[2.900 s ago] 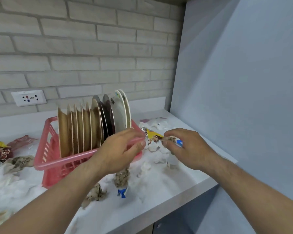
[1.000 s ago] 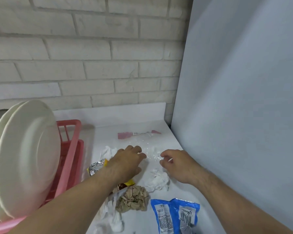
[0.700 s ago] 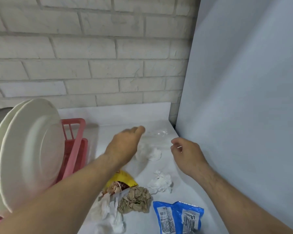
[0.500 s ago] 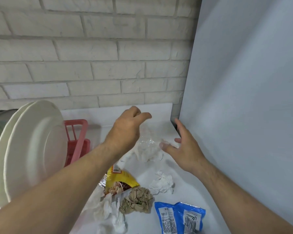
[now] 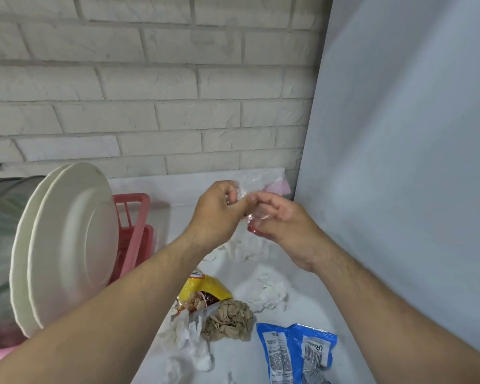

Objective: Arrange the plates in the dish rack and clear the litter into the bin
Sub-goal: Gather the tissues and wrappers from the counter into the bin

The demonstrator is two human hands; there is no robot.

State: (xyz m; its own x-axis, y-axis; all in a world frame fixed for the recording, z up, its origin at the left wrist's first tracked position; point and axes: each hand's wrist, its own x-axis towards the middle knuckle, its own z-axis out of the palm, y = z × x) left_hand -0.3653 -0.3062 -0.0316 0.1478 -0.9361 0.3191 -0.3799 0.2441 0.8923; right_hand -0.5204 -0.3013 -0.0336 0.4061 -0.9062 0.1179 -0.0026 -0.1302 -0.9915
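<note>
A clear plastic wrapper [image 5: 257, 187] with a pink edge is pinched between my left hand [image 5: 219, 210] and my right hand [image 5: 281, 224], raised above the white counter [image 5: 319, 297] near the back corner. White plates [image 5: 70, 245] stand upright in the pink dish rack [image 5: 135, 231] at the left. Litter lies on the counter below my hands: white crumpled tissue [image 5: 247, 249], another white tissue [image 5: 269, 295], a yellow snack packet [image 5: 203, 291], a brown crumpled paper ball [image 5: 227, 320] and a blue packet [image 5: 294, 353].
A grey panel [image 5: 399, 162] walls off the right side, and a white brick wall [image 5: 150, 92] stands behind the counter. More torn white tissue [image 5: 189, 339] lies near the front. No bin is in view.
Both hands rose from the counter and came together, lifting the clear wrapper off the surface. The view has shifted right of the rack since the oldest frame.
</note>
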